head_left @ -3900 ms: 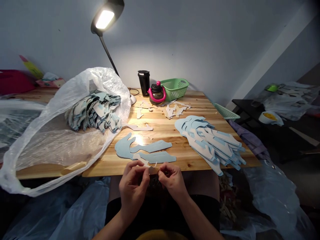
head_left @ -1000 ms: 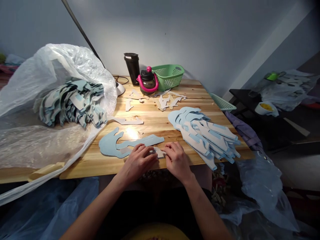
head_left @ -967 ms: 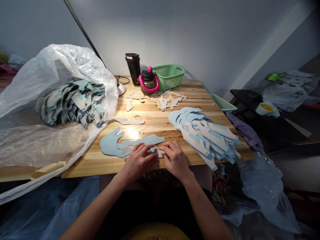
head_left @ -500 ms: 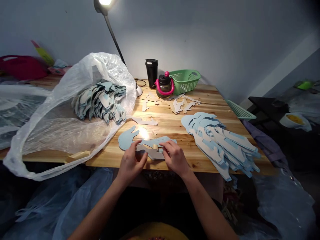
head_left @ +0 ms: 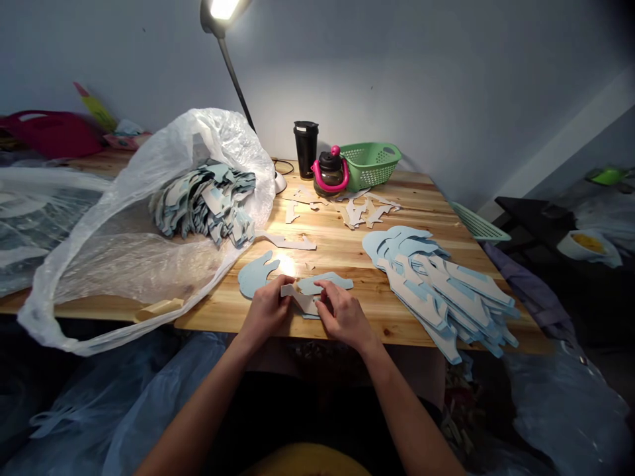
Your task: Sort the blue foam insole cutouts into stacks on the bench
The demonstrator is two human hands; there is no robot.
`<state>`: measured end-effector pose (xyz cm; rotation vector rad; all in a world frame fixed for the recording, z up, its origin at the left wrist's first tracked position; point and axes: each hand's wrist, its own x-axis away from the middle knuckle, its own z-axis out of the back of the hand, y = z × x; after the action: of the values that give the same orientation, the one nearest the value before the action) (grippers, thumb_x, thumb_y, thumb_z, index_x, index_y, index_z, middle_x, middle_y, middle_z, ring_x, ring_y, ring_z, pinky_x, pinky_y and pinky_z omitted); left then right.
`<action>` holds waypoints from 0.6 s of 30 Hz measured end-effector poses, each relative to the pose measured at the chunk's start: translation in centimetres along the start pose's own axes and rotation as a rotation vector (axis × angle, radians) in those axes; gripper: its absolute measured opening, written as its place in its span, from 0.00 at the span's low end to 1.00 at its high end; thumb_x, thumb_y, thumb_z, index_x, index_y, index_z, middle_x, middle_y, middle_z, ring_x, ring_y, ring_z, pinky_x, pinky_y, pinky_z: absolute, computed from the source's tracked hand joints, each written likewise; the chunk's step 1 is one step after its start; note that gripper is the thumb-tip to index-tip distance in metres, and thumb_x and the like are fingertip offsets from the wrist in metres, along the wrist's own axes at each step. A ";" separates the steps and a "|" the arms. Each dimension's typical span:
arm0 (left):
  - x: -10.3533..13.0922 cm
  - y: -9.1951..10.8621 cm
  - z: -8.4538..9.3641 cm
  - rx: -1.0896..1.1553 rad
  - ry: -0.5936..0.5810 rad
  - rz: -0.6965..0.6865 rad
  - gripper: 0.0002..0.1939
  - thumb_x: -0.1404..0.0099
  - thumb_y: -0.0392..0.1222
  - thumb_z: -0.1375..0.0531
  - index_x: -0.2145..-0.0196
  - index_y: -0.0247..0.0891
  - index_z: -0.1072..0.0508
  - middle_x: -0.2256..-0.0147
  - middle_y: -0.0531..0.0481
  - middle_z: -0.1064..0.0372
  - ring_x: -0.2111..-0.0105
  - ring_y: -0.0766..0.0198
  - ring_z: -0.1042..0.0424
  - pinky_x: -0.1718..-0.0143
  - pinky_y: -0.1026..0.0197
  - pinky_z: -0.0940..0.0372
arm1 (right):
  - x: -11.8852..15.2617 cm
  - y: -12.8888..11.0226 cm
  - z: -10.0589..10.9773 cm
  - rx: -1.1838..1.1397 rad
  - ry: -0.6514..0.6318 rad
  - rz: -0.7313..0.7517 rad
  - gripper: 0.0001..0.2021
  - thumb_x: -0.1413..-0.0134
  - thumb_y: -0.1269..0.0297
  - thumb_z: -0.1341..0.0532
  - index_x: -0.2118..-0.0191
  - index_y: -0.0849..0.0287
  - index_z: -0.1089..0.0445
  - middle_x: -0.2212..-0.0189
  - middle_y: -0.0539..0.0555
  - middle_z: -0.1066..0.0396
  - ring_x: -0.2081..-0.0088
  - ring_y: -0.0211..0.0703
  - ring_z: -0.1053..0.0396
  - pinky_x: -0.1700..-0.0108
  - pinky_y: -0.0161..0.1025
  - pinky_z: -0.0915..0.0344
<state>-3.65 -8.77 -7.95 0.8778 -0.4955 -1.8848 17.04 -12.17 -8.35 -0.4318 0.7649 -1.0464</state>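
Note:
Near the table's front edge my left hand (head_left: 268, 305) pinches the left end of a white cut-out card piece (head_left: 300, 299), which is tilted up from the wood. My right hand (head_left: 344, 313) has thumb and fingers closed at the right end of the same piece. Under and behind it lies a light blue cut-out piece (head_left: 328, 280), partly covered by my fingers. A light blue piece with a rounded, notched end (head_left: 255, 274) lies just beyond my left hand. To the right is a fanned stack of blue and white cut-out pieces (head_left: 421, 284).
An open clear plastic bag (head_left: 124, 261) full of similar pieces takes up the left side. White scraps (head_left: 357, 213) lie at the back near a black tumbler (head_left: 306, 149), a bottle with a pink handle (head_left: 330, 175) and a green basket (head_left: 371, 165). A lamp (head_left: 233, 76) shines from above.
My left hand has closed on the left end of the white card piece and tilted it up. The right fingers have shifted slightly along it. The whole view has moved a little.

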 end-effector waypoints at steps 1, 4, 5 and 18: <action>0.0 -0.3 0.4 -0.016 0.009 0.029 0.13 0.41 0.34 0.46 0.59 0.38 0.27 0.64 0.48 0.22 0.66 0.59 0.23 0.64 0.61 0.31 | 0.0 0.0 -0.1 0.018 -0.010 0.003 0.20 0.36 0.68 0.43 0.40 0.58 0.36 0.59 0.56 0.26 0.58 0.47 0.28 0.53 0.41 0.32; -0.1 -1.1 1.5 -0.062 0.064 0.130 0.09 0.38 0.39 0.46 0.62 0.38 0.27 0.66 0.49 0.22 0.67 0.60 0.24 0.65 0.61 0.32 | 0.0 0.2 -0.2 0.062 -0.044 0.019 0.20 0.36 0.68 0.42 0.40 0.57 0.35 0.56 0.57 0.26 0.56 0.48 0.29 0.52 0.42 0.32; -0.1 -1.4 1.8 -0.080 0.090 0.165 0.09 0.37 0.41 0.46 0.63 0.39 0.27 0.67 0.48 0.22 0.67 0.59 0.24 0.65 0.61 0.33 | 0.0 0.3 -0.2 0.070 -0.054 0.023 0.20 0.36 0.68 0.42 0.40 0.57 0.35 0.55 0.58 0.26 0.55 0.49 0.29 0.52 0.42 0.32; 2.1 -3.5 6.1 -0.192 0.567 0.356 0.13 0.40 0.43 0.41 0.58 0.37 0.25 0.66 0.48 0.25 0.69 0.60 0.26 0.63 0.58 0.30 | 0.1 0.3 -0.2 0.058 -0.069 0.055 0.16 0.33 0.68 0.45 0.42 0.59 0.32 0.55 0.58 0.26 0.54 0.49 0.28 0.52 0.43 0.32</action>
<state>-10.95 -9.26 -7.01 1.0613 -0.1065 -1.2623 17.07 -12.09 -8.66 -0.3934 0.6803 -0.9949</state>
